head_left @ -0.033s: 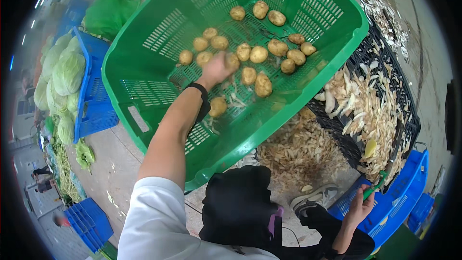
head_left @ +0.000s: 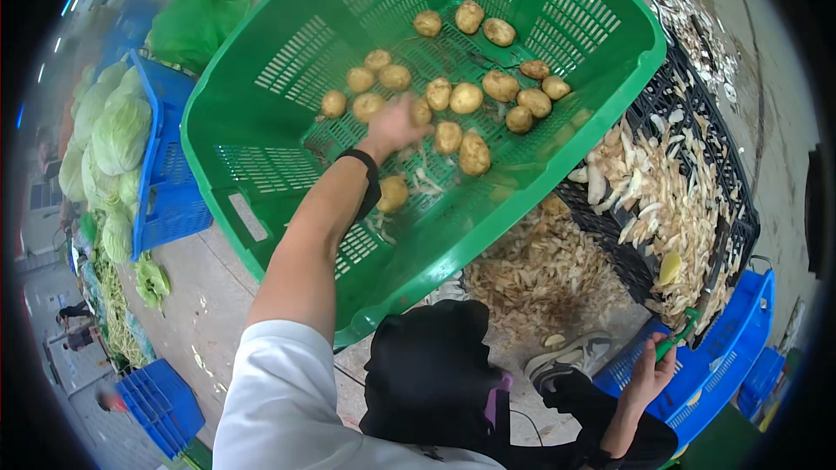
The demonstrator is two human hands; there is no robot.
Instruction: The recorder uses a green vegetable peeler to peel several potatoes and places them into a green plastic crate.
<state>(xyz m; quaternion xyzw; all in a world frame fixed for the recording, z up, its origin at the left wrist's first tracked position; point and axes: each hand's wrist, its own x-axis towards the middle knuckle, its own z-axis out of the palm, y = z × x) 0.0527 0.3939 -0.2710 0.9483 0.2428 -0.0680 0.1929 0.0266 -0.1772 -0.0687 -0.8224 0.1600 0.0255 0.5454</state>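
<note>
Inside a large green plastic crate [head_left: 196, 135] lie several brown potatoes [head_left: 466, 98], loose on the slatted floor. My left hand [head_left: 394, 128] reaches down into it, slightly blurred, its fingers and thumb around one potato [head_left: 421, 111]. The far side of that grip is hidden. A dark band circles the left wrist. At lower right, my right hand [head_left: 646, 379] grips a green-handled peeler [head_left: 684, 331]. Its far end is by a heap of peelings [head_left: 670, 218] and is hard to make out.
A black slatted crate [head_left: 740, 200] holds the peelings, with a yellow potato piece [head_left: 670, 267] among them. More peelings [head_left: 540, 270] cover the floor by my shoe [head_left: 570, 357]. Blue crates [head_left: 731, 348] stand lower right. Cabbages [head_left: 120, 135] fill a blue crate [head_left: 170, 157] at left.
My left hand shifts slightly at the potato, and its thumb shows more. The right hand stays where it was with the peeler.
</note>
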